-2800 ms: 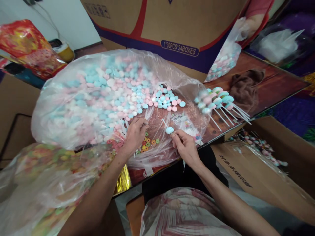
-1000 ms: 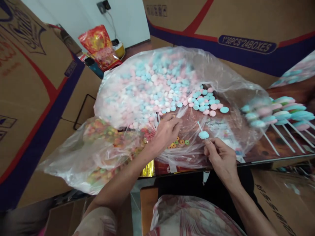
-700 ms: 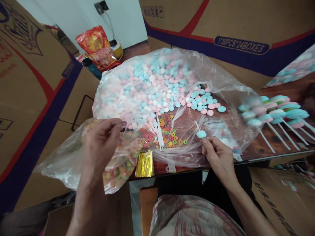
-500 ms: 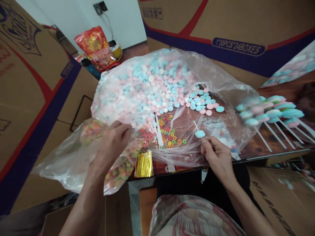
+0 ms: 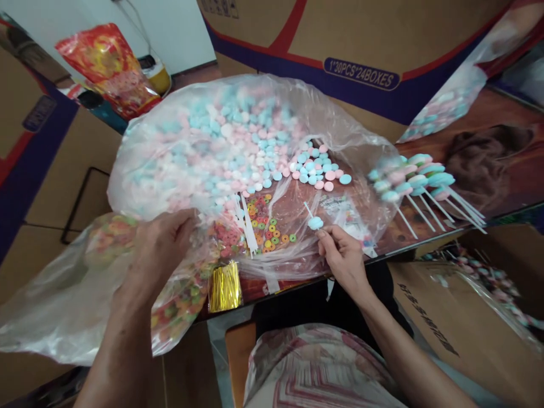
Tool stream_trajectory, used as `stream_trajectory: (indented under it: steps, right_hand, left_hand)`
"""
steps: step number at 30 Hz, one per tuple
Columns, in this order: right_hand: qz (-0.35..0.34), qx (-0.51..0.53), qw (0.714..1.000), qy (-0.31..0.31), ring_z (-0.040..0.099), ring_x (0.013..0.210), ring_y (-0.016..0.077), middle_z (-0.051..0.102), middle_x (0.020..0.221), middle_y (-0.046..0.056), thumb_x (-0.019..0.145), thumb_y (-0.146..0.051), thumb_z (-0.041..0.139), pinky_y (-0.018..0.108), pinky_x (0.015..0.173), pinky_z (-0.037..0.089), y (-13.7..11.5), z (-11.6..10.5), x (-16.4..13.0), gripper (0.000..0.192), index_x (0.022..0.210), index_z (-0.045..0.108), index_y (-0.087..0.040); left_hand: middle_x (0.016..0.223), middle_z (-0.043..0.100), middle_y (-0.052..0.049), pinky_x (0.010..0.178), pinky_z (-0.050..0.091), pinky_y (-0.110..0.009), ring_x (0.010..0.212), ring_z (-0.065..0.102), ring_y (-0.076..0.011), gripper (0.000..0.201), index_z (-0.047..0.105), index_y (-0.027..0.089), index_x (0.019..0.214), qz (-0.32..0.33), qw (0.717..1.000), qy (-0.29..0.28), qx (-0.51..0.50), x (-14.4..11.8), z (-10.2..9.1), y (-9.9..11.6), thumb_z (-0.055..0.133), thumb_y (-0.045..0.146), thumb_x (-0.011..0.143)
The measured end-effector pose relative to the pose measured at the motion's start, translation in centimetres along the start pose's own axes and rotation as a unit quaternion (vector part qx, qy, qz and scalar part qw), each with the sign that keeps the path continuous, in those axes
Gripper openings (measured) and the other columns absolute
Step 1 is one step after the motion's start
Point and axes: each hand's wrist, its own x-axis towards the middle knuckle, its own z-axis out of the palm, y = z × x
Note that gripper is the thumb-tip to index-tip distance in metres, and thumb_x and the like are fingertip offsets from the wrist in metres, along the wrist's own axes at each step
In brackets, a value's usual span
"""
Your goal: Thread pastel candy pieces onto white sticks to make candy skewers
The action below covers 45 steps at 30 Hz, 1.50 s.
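Candy (image 5: 315,222), one blue disc on a white stick, sits near the middle, pinched by the right hand (image 5: 342,259). Left hand (image 5: 159,246) pinches the clear bag (image 5: 85,294) of ring sweets. Farther back, a big bag (image 5: 238,141) holds pink and blue discs. Lollipops (image 5: 410,178) lie right.

One head-worn view, looking forward and steeply down from close above onto table edge (image 5: 425,242), candy bags and both forearms; no second view, so nothing shared.
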Motion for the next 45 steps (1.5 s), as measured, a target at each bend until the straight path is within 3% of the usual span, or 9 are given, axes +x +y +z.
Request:
stream_trajectory:
  steps: [5,9,15,19,25,33,38,42,45]
  right_hand:
    - [-0.006,0.005,1.0,0.001,0.042,0.055,0.0108,0.048,0.061,-0.004,0.098,-0.033,0.053,0.025,0.055,0.034,0.2,0.0,0.1,0.029,0.072,0.053,-0.021]
    - [-0.014,0.006,1.0,0.0,0.043,0.055,0.011,0.048,0.06,-0.004,0.099,-0.032,0.052,0.025,0.055,0.034,0.2,0.1,0.1,0.029,0.071,0.053,-0.021]
    - [-0.013,0.003,1.0,-0.001,0.043,0.056,0.0109,0.048,0.06,-0.004,0.099,-0.032,0.052,0.025,0.055,0.034,0.0,0.0,0.1,0.031,0.07,0.052,-0.021]
    - [-0.012,0.003,1.0,-0.002,0.042,0.055,0.0109,0.047,0.06,-0.005,0.098,-0.032,0.052,0.025,0.056,0.034,0.1,0.0,0.1,0.029,0.071,0.053,-0.021]
    - [-0.013,0.003,1.0,0.002,0.042,0.055,0.0108,0.048,0.06,-0.005,0.098,-0.031,0.052,0.025,0.057,0.034,0.0,0.0,0.1,0.031,0.069,0.051,-0.021]
    - [-0.016,0.003,1.0,0.0,0.043,0.055,0.011,0.047,0.06,-0.005,0.099,-0.032,0.052,0.025,0.056,0.034,0.1,0.1,0.0,0.03,0.071,0.051,-0.021]
    - [-0.012,-0.001,1.0,0.0,0.043,0.055,0.0112,0.048,0.06,-0.004,0.099,-0.031,0.052,0.025,0.055,0.034,0.0,0.1,0.1,0.03,0.07,0.051,-0.021]
    - [-0.015,-0.007,1.0,0.002,0.044,0.055,0.0114,0.048,0.06,-0.004,0.098,-0.031,0.052,0.025,0.055,0.035,-0.1,0.1,0.1,0.031,0.069,0.05,-0.021]
    - [-0.026,-0.019,0.999,-0.012,0.046,0.055,0.0117,0.049,0.059,-0.004,0.098,-0.031,0.052,0.025,0.058,0.037,-0.1,0.3,0.0,0.031,0.069,0.052,-0.021]
  left_hand:
    - [0.097,0.075,-0.004,0.079,0.05,-0.028,0.089,0.069,-0.0188,0.021,0.073,0.023,0.106,0.075,0.984,0.091,-0.132,-1.1,0.6,5.0,0.054,0.026,0.095]
    - [0.094,0.071,-0.003,0.074,0.049,-0.024,0.081,0.066,-0.0141,0.021,0.073,0.023,0.093,0.164,0.96,-0.025,-0.227,-1.2,4.3,9.6,0.053,0.022,0.096]
    - [0.089,0.06,-0.004,0.073,0.048,-0.028,0.079,0.059,-0.016,0.021,0.072,0.02,0.093,0.167,0.95,-0.15,-0.219,-0.7,9.8,12.9,0.052,0.016,0.093]
    - [0.092,0.061,-0.004,0.076,0.047,-0.029,0.082,0.059,-0.0164,0.019,0.07,0.018,0.092,0.159,0.938,-0.156,-0.265,-0.6,10.3,12.7,0.053,0.011,0.089]
    - [0.083,0.063,-0.001,0.069,0.043,-0.027,0.071,0.056,-0.0135,0.009,0.069,0.019,0.085,0.054,0.919,-0.156,-0.357,0.0,10.3,10.4,0.061,0.014,0.084]
    - [0.094,0.061,-0.003,0.081,0.046,-0.029,0.087,0.059,-0.0164,0.022,0.069,0.02,0.101,0.152,0.924,-0.159,-0.312,-0.6,10.4,10.9,0.052,0.012,0.09]
    - [0.091,0.059,-0.003,0.078,0.046,-0.03,0.085,0.055,-0.0165,0.02,0.069,0.02,0.089,0.184,0.923,-0.158,-0.297,-1.4,9.9,10.8,0.05,0.017,0.093]
    - [0.088,0.067,-0.002,0.078,0.048,-0.03,0.084,0.061,-0.0165,0.012,0.068,0.02,0.092,0.076,0.894,-0.155,-0.413,-0.9,9.9,10.7,0.057,0.02,0.089]
    - [0.081,0.07,-0.001,0.07,0.051,-0.029,0.072,0.066,-0.0158,0.017,0.068,0.019,0.094,-0.07,0.807,-0.127,-0.573,0.4,10.4,11.1,0.071,0.029,0.081]
